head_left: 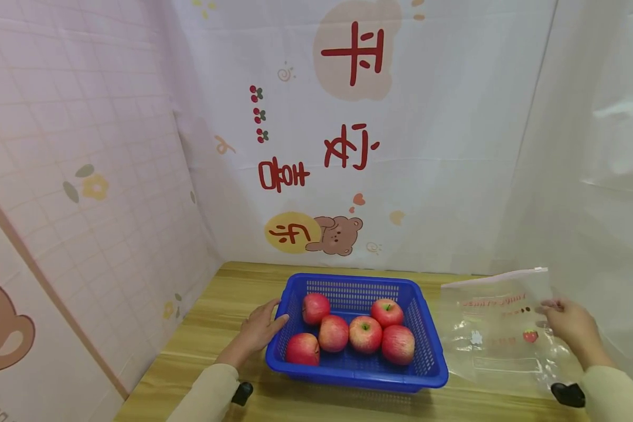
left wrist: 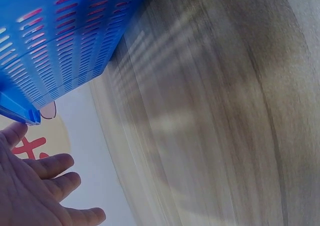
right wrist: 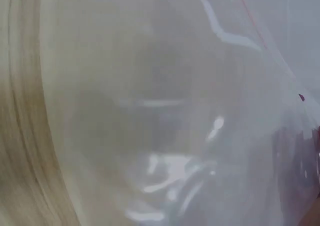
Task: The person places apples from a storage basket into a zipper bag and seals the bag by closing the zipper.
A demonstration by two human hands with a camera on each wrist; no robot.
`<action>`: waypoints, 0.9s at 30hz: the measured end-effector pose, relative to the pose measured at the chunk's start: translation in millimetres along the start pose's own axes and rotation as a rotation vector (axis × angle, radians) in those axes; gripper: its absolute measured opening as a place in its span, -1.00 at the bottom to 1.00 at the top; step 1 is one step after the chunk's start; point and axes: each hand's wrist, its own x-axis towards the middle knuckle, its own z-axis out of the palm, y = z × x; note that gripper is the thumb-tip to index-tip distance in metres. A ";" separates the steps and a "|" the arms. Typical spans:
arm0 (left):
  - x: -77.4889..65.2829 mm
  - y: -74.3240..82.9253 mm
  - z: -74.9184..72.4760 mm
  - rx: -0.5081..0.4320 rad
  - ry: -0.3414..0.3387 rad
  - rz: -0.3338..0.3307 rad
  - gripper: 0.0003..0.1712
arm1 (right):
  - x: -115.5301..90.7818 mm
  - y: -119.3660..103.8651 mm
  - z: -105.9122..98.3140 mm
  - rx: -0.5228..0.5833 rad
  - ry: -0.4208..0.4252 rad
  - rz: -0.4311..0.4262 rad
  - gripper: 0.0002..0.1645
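Note:
A blue plastic basket (head_left: 369, 375) with slotted walls stands on the table, and several red apples (head_left: 366, 334) lie in it. At the basket's left rim is my left hand (head_left: 261, 328), its fingers loosely spread. One fingertip meets the rim in the left wrist view, where the basket (left wrist: 55, 46) looms above the hand (left wrist: 35, 186). My right hand (head_left: 572, 325) pinches the right edge of a clear zip bag (head_left: 498, 334) printed with a strawberry and red lettering. Its zip strip is uppermost. The bag (right wrist: 150, 86) fills most of the right wrist view and hides most of that hand.
The wooden table (head_left: 216, 310) runs back to a white printed cloth (head_left: 427, 146) hanging behind it. Another cloth (head_left: 95, 246) with a grid pattern hangs along the left side. Dark straps (head_left: 568, 395) show at both wrists.

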 end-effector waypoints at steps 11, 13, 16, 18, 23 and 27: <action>-1.1 0.1 0.6 0.000 -0.003 0.003 -0.29 | -6.1 -25.6 7.8 0.003 0.271 -0.071 -0.50; -0.5 -0.3 0.9 0.003 -0.002 0.004 -0.30 | -7.2 -30.2 9.7 0.038 0.315 -0.069 -0.52; 0.5 -1.6 1.2 0.008 -0.002 0.004 -0.30 | -8.8 -39.3 11.3 0.091 0.374 -0.052 -0.54; 1.3 -2.4 1.2 0.011 -0.003 0.003 -0.30 | -9.7 -45.9 12.6 0.122 0.406 -0.044 -0.54; 1.9 -2.7 1.1 0.014 0.000 0.001 -0.30 | -12.9 -61.7 15.3 0.168 0.483 -0.050 -0.57; 1.5 -2.0 0.8 0.016 -0.003 -0.007 -0.29 | -15.8 -73.3 17.4 0.212 0.562 -0.037 -0.59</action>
